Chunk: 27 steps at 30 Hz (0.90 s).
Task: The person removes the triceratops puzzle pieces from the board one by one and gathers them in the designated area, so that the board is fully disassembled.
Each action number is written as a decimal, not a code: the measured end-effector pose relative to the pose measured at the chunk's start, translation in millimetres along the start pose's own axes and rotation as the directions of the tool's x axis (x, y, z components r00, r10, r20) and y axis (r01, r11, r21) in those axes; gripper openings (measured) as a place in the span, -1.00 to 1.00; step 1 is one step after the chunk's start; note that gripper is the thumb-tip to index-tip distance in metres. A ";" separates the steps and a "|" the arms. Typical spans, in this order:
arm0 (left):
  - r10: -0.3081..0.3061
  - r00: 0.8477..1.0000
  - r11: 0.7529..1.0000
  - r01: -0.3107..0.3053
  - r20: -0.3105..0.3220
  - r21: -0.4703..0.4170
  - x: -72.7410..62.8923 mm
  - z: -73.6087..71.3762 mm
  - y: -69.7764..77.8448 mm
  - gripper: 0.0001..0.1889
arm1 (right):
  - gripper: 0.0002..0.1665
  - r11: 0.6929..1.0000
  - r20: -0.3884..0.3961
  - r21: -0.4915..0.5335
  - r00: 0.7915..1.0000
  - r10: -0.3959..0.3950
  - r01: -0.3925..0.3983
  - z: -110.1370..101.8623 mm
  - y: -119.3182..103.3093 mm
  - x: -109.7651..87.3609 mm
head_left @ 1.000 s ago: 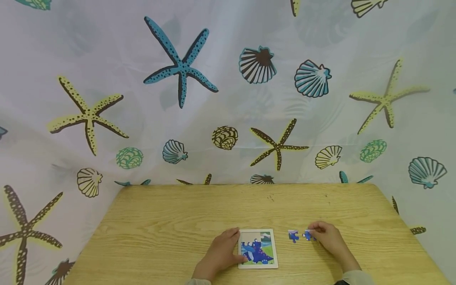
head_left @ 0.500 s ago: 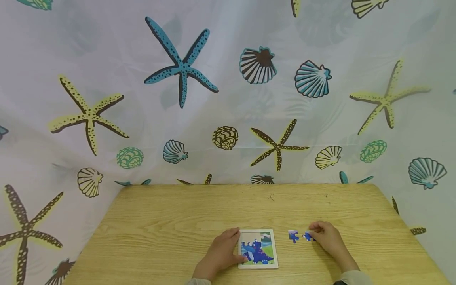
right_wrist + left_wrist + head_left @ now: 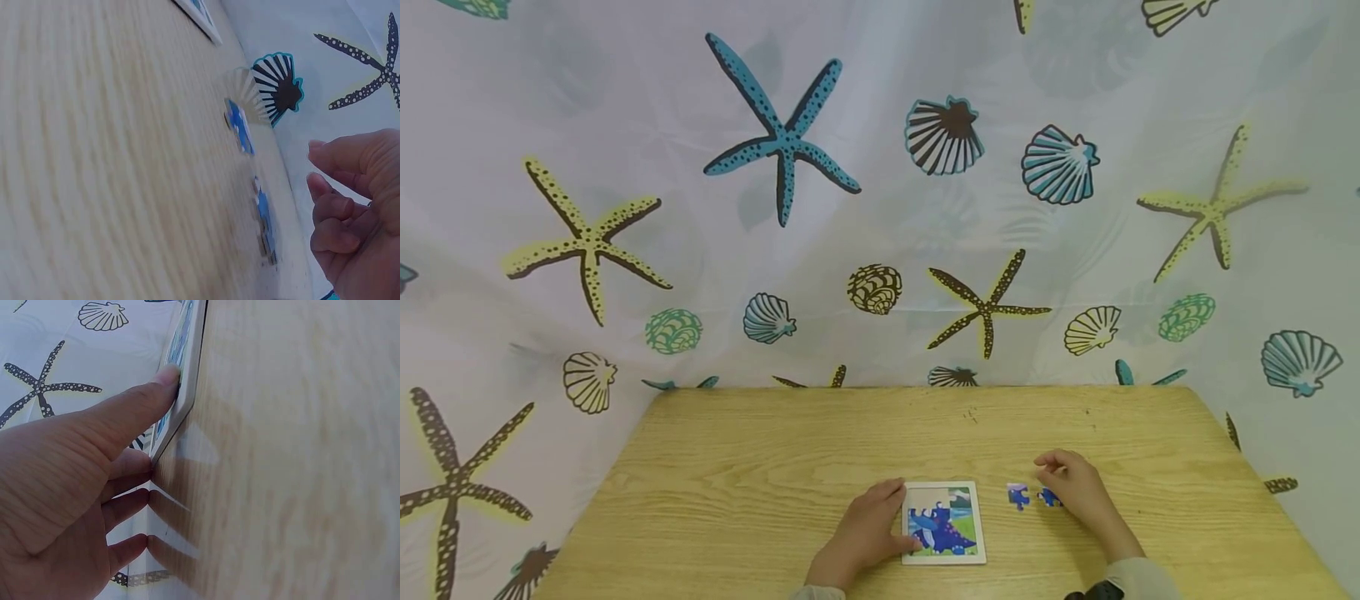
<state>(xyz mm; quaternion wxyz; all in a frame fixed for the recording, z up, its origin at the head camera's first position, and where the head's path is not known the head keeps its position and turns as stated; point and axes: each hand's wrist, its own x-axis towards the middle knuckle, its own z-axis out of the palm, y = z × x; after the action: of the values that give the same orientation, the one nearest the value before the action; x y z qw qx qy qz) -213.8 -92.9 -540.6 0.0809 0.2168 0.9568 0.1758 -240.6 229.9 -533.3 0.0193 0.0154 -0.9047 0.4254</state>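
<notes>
A white-framed jigsaw puzzle tray [image 3: 981, 527] lies on the table, its dinosaur picture partly filled in and its bare backing showing at the upper left. My left hand [image 3: 867, 533] holds the tray's left side. In the left wrist view the thumb [image 3: 134, 409] presses over the frame while several fingertips touch the table beside it. Right of the tray lie two loose jigsaw pieces, a blue and lilac one [image 3: 1018, 496] and a dark blue one [image 3: 1048, 497]. Just above the dark blue piece hovers my right hand [image 3: 1077, 492], thumb and forefinger apart, holding nothing.
The wooden table [image 3: 760, 450] reaches back to a pale curtain [image 3: 865, 225] printed with starfish and shells, which also hangs along both sides. A dark band [image 3: 1097, 591] shows at the right wrist.
My right hand has let go of the dark blue jigsaw piece and lifted slightly up and to the left. The left hand and tray have stayed in place.
</notes>
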 end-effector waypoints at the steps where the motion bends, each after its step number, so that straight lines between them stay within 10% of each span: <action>1: 0.000 1.000 1.000 0.000 0.002 0.000 0.0 -0.3 0.1 -0.10 | -0.82 1.000 0.007 0.013 1.000 -0.005 0.005 1.6 -4.4 0.3; 27: -0.005 1.000 1.000 0.005 -0.009 0.004 -2.5 -4.7 4.6 -0.13 | -0.83 0.979 0.240 -0.012 0.951 -0.196 0.205 78.3 -54.1 3.6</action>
<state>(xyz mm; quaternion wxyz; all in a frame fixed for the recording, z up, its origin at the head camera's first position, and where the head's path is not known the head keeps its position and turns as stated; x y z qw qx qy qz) -210.9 -91.5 -534.4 0.0768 0.2140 0.9580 0.1746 -243.6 135.0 -541.3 -0.0455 0.1574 -0.9019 0.3997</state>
